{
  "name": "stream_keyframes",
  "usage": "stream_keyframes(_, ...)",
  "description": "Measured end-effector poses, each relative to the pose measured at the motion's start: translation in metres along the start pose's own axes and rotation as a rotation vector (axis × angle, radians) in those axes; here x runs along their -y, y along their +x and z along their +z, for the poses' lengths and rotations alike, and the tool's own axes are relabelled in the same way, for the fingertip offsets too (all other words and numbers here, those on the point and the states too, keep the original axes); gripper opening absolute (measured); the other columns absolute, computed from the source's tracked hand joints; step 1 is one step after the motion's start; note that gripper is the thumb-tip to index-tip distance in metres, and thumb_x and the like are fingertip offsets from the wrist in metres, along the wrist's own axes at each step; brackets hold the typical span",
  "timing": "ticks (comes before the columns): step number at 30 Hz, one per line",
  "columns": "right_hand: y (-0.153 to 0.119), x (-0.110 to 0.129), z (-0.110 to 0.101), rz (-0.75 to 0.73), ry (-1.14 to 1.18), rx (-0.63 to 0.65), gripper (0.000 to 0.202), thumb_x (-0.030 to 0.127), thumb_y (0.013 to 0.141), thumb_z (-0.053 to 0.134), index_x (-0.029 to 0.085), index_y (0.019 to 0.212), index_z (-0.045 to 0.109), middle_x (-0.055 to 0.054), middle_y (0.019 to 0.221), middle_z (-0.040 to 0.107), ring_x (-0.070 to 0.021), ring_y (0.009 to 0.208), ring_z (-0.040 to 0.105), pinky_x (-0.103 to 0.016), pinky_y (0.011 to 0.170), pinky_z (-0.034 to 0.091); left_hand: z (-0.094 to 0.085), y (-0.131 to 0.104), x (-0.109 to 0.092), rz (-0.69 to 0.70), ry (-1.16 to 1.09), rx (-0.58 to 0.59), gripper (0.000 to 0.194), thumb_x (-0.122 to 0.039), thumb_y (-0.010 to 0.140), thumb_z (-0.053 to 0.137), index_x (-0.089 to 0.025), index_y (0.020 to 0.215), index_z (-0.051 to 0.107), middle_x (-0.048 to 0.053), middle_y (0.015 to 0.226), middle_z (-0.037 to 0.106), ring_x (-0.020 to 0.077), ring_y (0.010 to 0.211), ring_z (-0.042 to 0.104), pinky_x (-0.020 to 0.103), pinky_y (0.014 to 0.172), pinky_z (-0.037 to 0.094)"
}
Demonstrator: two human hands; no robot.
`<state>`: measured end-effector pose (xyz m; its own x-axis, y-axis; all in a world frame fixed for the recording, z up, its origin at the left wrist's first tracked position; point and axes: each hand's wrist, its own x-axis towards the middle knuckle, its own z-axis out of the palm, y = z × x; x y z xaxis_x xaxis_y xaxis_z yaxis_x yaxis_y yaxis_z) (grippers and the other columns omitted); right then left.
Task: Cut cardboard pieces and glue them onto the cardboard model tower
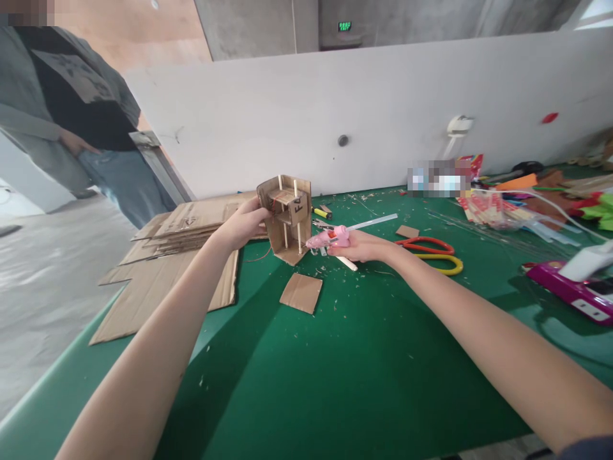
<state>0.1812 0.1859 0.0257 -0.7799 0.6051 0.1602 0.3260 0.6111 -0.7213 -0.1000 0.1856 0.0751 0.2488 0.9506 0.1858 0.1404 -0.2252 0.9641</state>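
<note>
A small cardboard box (275, 237), open at the front and fitted with shelves and pale sticks (299, 235), is standing toward the far side of a green table (364, 358), near a white wall (268, 115). The left hand (246, 223) is gripping the box's left side, its fingers curled and partly hidden. The right hand (361, 246) is holding a pink glue gun (332, 237) in a closed grip, the nozzle pointing at the box's lower right edge; whether it is touching, or the trigger is being squeezed, cannot be told. If the gun is running hot, a slip could be burning fingers or leaving glue astray. Too tight a left grip could be buckling the thin walls and loosening sticks. The long glue stick (376, 222), jutting from the gun's back, could be catching on clutter. Scraps are littering the table and could be clinging to drips, as could a loose cardboard square (301, 293) lying in front. Scissors (445, 257) are lying just beyond the right forearm, within reach of a careless knock.
</note>
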Motion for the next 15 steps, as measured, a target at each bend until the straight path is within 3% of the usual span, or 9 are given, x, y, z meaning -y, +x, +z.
stream_keyframes(7, -0.002, 0.006, 0.001, -0.039, 0.074, 0.103, 0.044, 0.039, 0.091, 0.052, 0.03, 0.134, 0.053, -0.001, 0.139, 0.054, -0.0213, 0.129, 0.047, -0.039, 0.11, 0.034, 0.003, -0.004, -0.005, 0.032, 0.043, 0.013, 0.043, -0.018, 0.07, 0.06, -0.022, 0.112, 0.055, 0.006, 0.108, 0.064, 0.0221, 0.092, 0.062, 0.033, 0.067, 0.056)
stream_keyframes(13, -0.007, 0.004, 0.001, 0.015, -0.026, 0.014, 0.045, 0.042, 0.089, 0.055, 0.034, 0.133, 0.055, 0.003, 0.136, 0.057, -0.0278, 0.126, 0.049, -0.041, 0.107, 0.039, 0.006, -0.004, -0.01, 0.018, 0.164, 0.027, 0.04, -0.017, 0.072, 0.056, -0.019, 0.112, 0.057, 0.007, 0.107, 0.065, 0.0233, 0.092, 0.064, 0.033, 0.067, 0.057)
stream_keyframes(15, -0.007, 0.003, 0.002, 0.011, -0.031, 0.044, 0.045, 0.041, 0.09, 0.053, 0.034, 0.135, 0.053, 0.004, 0.137, 0.056, -0.0266, 0.127, 0.049, -0.04, 0.107, 0.038, 0.006, -0.005, -0.011, 0.021, 0.198, 0.027, 0.042, -0.015, 0.072, 0.053, -0.02, 0.114, 0.058, 0.007, 0.105, 0.066, 0.0238, 0.092, 0.064, 0.034, 0.068, 0.057)
